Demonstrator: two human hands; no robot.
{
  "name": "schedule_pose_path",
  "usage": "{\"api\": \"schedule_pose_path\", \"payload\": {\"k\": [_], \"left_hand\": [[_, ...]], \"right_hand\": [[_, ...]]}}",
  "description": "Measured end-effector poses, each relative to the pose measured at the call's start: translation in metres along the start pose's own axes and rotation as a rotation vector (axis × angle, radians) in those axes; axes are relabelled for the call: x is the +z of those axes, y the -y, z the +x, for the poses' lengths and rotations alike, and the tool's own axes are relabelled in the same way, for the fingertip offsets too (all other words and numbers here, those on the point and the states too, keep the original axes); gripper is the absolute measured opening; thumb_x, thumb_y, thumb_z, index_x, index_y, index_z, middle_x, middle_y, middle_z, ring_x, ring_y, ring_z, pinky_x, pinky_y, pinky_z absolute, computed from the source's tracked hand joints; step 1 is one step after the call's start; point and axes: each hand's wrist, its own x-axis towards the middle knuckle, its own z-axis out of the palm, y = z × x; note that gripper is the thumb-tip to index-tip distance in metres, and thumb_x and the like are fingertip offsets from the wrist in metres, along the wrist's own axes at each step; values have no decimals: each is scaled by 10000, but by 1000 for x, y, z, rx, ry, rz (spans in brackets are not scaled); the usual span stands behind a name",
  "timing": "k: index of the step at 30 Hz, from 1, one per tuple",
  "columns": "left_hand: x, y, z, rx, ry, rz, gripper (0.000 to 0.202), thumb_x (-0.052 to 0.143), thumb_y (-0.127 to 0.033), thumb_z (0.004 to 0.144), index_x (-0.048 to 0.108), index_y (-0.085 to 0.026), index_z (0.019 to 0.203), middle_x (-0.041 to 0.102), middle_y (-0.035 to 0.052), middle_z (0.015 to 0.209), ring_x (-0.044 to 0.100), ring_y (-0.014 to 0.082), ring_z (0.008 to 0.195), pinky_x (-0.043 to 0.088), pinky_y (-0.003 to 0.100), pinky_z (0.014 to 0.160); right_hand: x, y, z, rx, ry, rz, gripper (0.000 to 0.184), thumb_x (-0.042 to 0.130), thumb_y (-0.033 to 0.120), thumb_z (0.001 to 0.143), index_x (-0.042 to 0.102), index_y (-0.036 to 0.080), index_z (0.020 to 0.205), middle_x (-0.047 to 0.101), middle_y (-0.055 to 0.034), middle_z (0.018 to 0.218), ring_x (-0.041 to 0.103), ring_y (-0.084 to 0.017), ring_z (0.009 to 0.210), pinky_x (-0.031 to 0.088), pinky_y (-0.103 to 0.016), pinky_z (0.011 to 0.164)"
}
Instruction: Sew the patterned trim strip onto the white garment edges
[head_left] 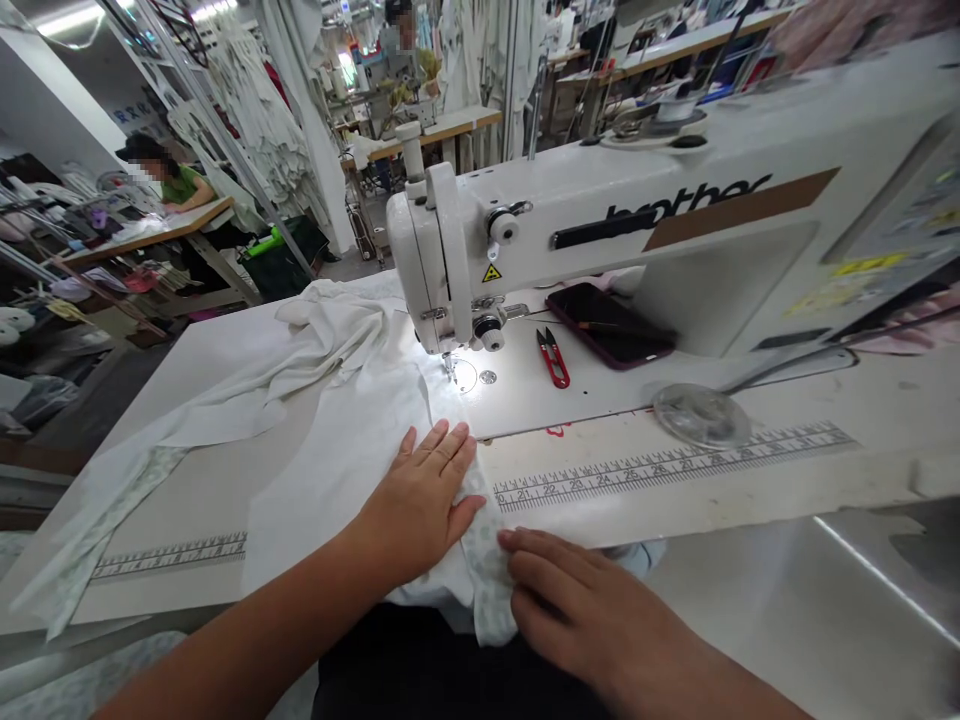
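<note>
My left hand (420, 500) lies flat on white fabric (322, 490), its fingers spread and pointing at the presser foot (450, 370) of a white sewing machine (517, 225). Along the fabric's right side runs a pale, faintly patterned strip (489, 575). At that strip's edge, near the front of the table, my right hand (577, 605) has its fingers curled closed on the fabric; its thumb is hidden. The fabric reaches up to the lit needle area, and a bunched part with a long tail spreads left across the table.
Red thread snips (553, 358) and a dark phone (611, 325) lie on the machine bed. A clear round dish (701, 415) rests near the ruler scale (667, 465). Behind are hanging white garments (251, 120) and a person in green (180, 185) at another table.
</note>
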Motion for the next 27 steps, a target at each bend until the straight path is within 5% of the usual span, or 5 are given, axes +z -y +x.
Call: {"api": "schedule_pose_path", "payload": {"k": [8, 13, 27], "left_hand": [[3, -7, -18, 135, -14, -56, 384, 445, -221, 945, 543, -133, 1306, 506, 148, 1396, 391, 297, 1360, 260, 514, 1155], [9, -2, -24, 284, -156, 98, 359, 449, -201, 950, 553, -116, 1282, 559, 122, 1353, 475, 302, 1300, 405, 524, 1074], [1, 38, 22, 351, -302, 199, 283, 501, -169, 924, 589, -77, 1177, 642, 149, 1233, 569, 288, 1202, 474, 503, 1028]], "right_hand": [[-8, 2, 3, 36, 17, 105, 316, 340, 160, 1002, 655, 165, 972, 684, -57, 973, 568, -204, 1118, 478, -365, 988], [-16, -1, 8, 19, -20, 73, 378, 296, 194, 1023, 671, 157, 999, 709, -54, 1034, 598, -179, 1078, 496, -311, 934], [-18, -39, 38, 74, 72, 61, 245, 430, 162, 968, 655, 137, 1062, 690, -74, 1105, 556, -242, 1099, 474, -397, 912]]}}
